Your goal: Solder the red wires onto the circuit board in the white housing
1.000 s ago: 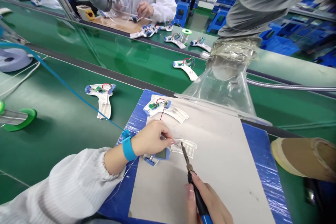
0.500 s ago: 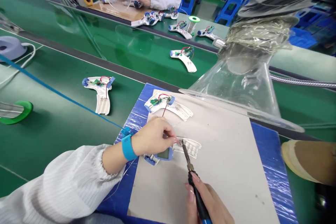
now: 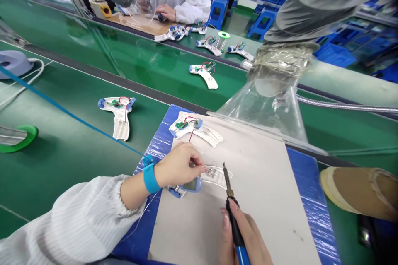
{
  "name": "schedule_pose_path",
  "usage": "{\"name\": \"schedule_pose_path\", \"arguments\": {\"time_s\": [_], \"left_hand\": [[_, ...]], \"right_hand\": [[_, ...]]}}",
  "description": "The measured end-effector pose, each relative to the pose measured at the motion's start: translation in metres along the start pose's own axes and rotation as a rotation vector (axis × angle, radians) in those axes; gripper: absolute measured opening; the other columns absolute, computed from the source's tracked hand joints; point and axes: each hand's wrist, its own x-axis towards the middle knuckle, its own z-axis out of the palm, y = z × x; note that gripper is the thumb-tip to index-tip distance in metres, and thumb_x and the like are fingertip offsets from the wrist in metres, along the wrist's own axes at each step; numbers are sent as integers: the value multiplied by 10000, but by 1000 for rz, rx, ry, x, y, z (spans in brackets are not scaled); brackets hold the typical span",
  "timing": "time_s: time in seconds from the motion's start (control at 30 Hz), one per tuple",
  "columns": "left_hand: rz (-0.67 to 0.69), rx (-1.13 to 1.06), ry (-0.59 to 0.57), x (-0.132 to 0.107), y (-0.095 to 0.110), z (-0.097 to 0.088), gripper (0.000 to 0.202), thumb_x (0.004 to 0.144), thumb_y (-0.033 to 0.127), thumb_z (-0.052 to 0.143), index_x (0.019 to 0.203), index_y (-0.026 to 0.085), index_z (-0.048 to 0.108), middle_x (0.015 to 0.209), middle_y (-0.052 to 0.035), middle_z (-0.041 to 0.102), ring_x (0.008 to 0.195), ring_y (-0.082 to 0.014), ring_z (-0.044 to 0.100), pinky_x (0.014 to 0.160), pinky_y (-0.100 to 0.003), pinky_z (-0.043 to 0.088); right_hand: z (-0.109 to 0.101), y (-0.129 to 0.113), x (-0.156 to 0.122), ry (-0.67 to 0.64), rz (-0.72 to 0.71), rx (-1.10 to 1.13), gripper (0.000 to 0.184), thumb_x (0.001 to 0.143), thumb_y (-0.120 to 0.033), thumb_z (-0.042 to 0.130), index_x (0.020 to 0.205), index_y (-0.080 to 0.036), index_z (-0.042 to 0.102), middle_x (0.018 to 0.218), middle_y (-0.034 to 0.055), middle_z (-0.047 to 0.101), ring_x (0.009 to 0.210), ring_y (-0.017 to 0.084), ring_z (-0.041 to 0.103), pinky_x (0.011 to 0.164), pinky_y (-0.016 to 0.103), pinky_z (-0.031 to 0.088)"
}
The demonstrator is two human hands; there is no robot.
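My left hand (image 3: 182,165), with a blue wrist strap, pinches a thin wire over a white handle-shaped plastic housing (image 3: 216,176); the fingers hide most of the wire. Beside these fingers is a blue-framed display (image 3: 192,184), partly covered by the hand. My right hand (image 3: 244,232) is closed round the dark handle of a soldering iron (image 3: 229,190), whose tip points up and stands apart from the wire, right of my left fingertips. Just beyond my left hand lies another open white housing (image 3: 199,130) with a green circuit board and a red wire.
A beige board (image 3: 261,211) on a blue-wrapped mat lies under my hands. A clear fume hood (image 3: 267,107) hangs beyond it. More housings, one of them (image 3: 121,118) at left, lie around. A solder reel (image 3: 18,138) stands at left. A co-worker's sleeve (image 3: 194,2) shows across the belt.
The soldering iron's tip has moved from beside my left fingertips to the right, away from the wire. My left hand keeps its pinch. The whole view has shifted slightly.
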Motion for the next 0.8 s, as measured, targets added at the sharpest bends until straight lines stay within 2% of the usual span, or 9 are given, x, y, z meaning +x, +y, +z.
{"name": "schedule_pose_path", "arguments": {"time_s": [0.17,0.33,0.47,0.67,0.73,0.8], "left_hand": [[-33,20,2,0,-3,2,120,753,199,695,667,135,748,688,-54,689,710,-160,607,669,-238,443],[-16,21,-2,-1,-8,3,158,759,249,672,658,148,739,705,-59,701,746,-182,622,701,-265,452],[-6,11,3,0,-10,4,174,753,263,643,659,141,722,721,-62,710,743,-189,628,711,-278,462],[10,78,18,-3,-12,3,194,758,295,615,705,133,710,775,-89,700,786,-220,637,769,-326,486],[84,128,-5,-14,-7,-1,236,785,328,607,844,138,732,882,-106,710,885,-244,638,849,-363,483],[171,220,-18,-30,0,-6,328,749,358,676,1008,161,719,1013,-112,701,993,-271,613,924,-403,462]], "right_hand": [[18,14,-3,98,-20,83,372,843,-40,604,1188,-182,604,959,64,654,902,151,624,791,273,512],[34,43,-9,100,-68,-19,310,928,-242,537,1231,-226,598,1075,40,696,1008,181,651,908,313,533],[41,49,-7,8,83,-26,309,947,-259,460,1203,-259,634,1127,7,695,1035,190,669,947,337,540],[51,33,-1,97,312,66,378,994,-326,335,1194,-244,645,1169,13,671,1122,206,614,986,347,490],[52,32,-1,125,349,110,406,993,-370,319,1180,-242,656,1153,25,673,1104,214,615,995,354,475],[53,33,-1,160,368,158,431,986,-437,324,1182,-242,656,1179,33,661,1118,223,602,1010,356,457]]}}
